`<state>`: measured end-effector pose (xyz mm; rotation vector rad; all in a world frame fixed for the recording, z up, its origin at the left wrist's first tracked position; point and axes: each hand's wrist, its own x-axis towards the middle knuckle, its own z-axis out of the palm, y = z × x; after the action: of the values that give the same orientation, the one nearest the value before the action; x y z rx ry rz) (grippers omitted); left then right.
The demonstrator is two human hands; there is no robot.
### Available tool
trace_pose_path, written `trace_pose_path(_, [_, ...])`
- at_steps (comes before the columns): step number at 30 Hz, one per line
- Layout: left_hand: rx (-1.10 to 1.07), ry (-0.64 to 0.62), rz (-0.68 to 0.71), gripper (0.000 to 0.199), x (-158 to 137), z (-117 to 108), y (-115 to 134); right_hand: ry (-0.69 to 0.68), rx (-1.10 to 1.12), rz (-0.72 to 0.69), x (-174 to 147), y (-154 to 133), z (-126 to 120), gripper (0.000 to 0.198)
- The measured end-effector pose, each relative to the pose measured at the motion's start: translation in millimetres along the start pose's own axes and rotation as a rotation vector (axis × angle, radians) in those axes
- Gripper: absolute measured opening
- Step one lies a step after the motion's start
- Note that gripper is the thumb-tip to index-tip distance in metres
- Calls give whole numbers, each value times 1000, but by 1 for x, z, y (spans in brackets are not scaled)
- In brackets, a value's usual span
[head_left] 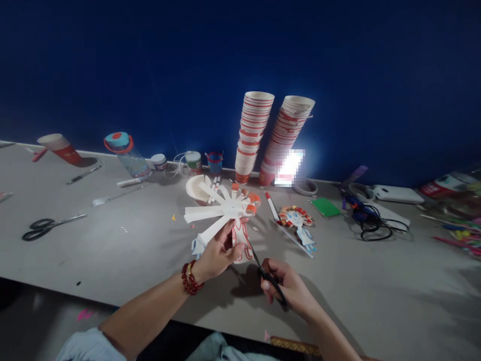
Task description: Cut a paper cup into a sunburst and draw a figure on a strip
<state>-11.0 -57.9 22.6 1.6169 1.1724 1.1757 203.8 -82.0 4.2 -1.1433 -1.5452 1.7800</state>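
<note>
My left hand (pixel 217 253) pinches a piece of white paper with a dress-like figure drawn in red outline (pixel 240 243). Right above the fingers is a paper cup cut into spread strips (pixel 229 208), some with orange curled ends; I cannot tell whether it is joined to the drawn piece. My right hand (pixel 283 286) is closed round the black handles of a pair of scissors (pixel 271 281). The blades point up and left, at the right edge of the drawn figure. A finished-looking paper doll (pixel 296 219) with a red and white fringe lies to the right.
Two tall stacks of paper cups (pixel 255 125) stand against the blue wall. A second pair of scissors (pixel 41 229) lies far left, near a bottle (pixel 130 158) and a tilted cup (pixel 62 148). A green pad (pixel 325 206) and a black cable (pixel 376 220) are at the right.
</note>
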Motion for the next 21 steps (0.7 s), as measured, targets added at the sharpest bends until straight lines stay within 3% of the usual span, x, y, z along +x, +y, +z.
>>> trace_pose_path(6, [-54,-75,-27,53,0,0,-3,6,7,-8,-1,1,1,58])
trace_pose_path(21, [-74,-80,-6,52,0,1,-4,-1,-25,-23,-1,0,0,62])
